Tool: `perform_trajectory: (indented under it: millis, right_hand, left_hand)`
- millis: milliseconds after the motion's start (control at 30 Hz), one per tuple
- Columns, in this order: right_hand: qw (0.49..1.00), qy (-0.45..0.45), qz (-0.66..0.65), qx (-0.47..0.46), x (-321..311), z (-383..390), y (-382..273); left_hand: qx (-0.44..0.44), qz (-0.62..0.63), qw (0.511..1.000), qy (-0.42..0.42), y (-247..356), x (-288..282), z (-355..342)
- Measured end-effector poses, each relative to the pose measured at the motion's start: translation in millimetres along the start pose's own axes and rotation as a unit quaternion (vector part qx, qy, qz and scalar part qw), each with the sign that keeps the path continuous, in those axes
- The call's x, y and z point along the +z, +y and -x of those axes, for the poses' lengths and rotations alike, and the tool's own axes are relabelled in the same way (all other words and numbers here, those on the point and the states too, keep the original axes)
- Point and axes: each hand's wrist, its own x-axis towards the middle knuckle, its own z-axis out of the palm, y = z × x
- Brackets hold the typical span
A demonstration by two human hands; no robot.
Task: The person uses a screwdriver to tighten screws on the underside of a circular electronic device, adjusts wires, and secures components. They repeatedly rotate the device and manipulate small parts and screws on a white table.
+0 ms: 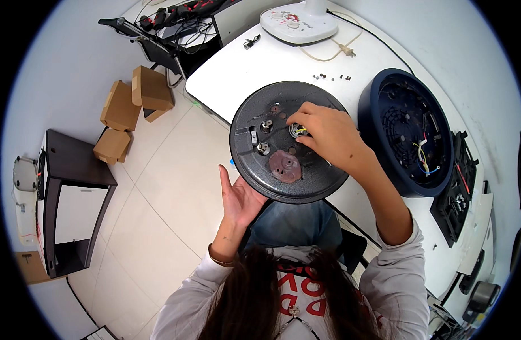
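Observation:
A dark round metal plate (260, 170) with metal posts (266, 126), a small white part and a pinkish patch (285, 166) is tilted above my lap and near the desk edge. My left hand (240, 198) supports it from below, palm up, thumb out to the side, fingers hidden under the rim. My right hand (323, 130) is over the plate, fingers curled at a round fitting (297, 130) with a yellow wire; what they pinch is hidden.
A navy round housing (379, 164) with wires lies right on the white desk (226, 73), beside a black tool case (444, 215). Small screws (320, 76), a cable and a white appliance (297, 25) are at the back. Cardboard boxes (119, 105) and a dark cabinet (73, 150) stand left.

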Motion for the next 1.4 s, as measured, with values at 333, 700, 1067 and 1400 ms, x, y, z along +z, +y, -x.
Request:
perform_trajectory:
  millis: [333,700,1067,1400]
  right_hand:
    - [0.999,0.026,0.000,-0.029,0.5,2.9,1.0]
    - [0.999,0.026,-0.017,-0.019,1.2,1.9,2.3]
    - [0.986,0.116,0.117,-0.032,-10.6,27.9,-12.7]
    - [0.917,0.224,-0.046,0.328,-66.0,207.4,-15.0]
  left_hand:
    - [0.041,-0.140,0.989,0.038,0.1,-5.5,-0.9]
    - [0.043,-0.185,0.974,0.124,0.5,14.4,-1.9]
    - [0.079,-0.242,0.952,0.169,-9.1,20.7,-7.1]
    - [0.063,-0.219,0.961,0.155,-5.4,4.7,-4.7]
